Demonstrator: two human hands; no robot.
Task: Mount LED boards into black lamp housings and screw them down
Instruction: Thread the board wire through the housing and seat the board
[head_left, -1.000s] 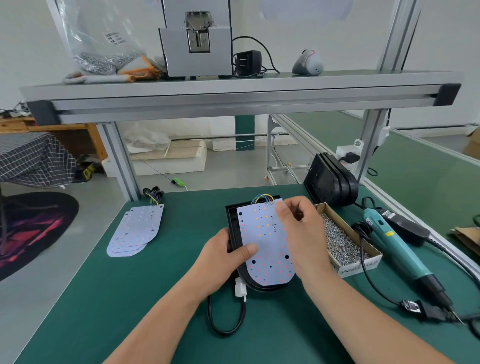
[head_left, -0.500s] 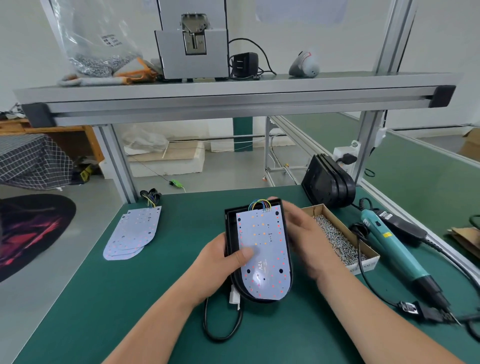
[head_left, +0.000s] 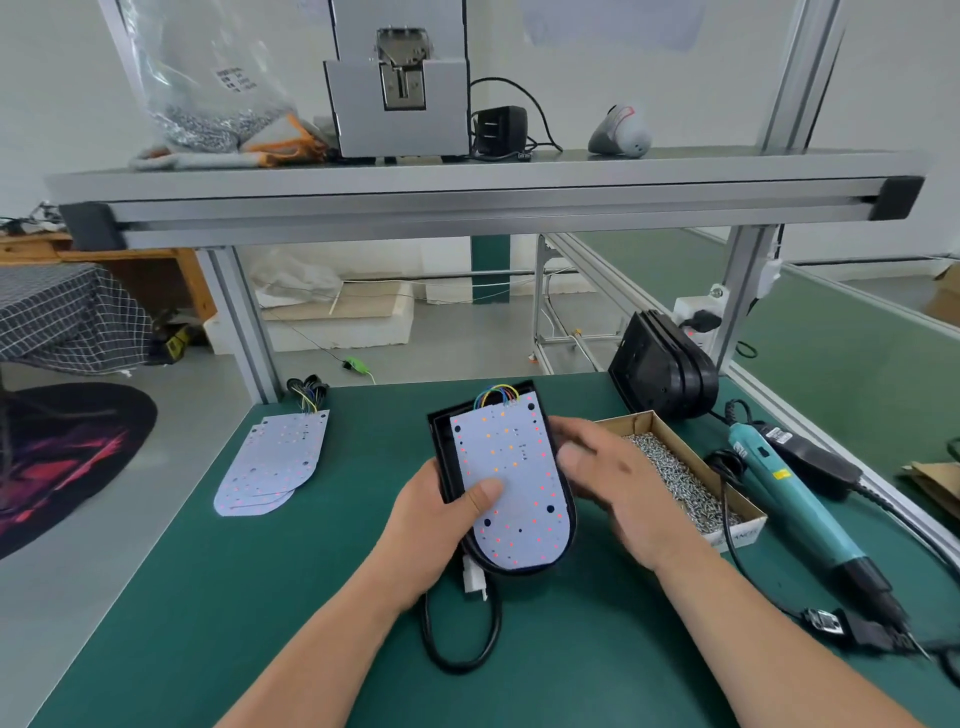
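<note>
- Left hand (head_left: 441, 525) gripped the black housing (head_left: 440, 447) mid-table, thumb pressing the LED board (head_left: 511, 467) inside it.
- Right hand (head_left: 618, 493), blurred, lay against the housing's right side; grip unclear.

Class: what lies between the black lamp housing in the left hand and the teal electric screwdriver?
The head view shows an open cardboard box of silver screws there; the right hand hides part of its left wall.

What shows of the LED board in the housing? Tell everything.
The LED board is a thin white panel with a straight far end and rounded near end, dotted with red and orange LEDs and dark holes. Coloured wires loop from its far edge. It lies in the black housing, under the thumb of the left hand.
</note>
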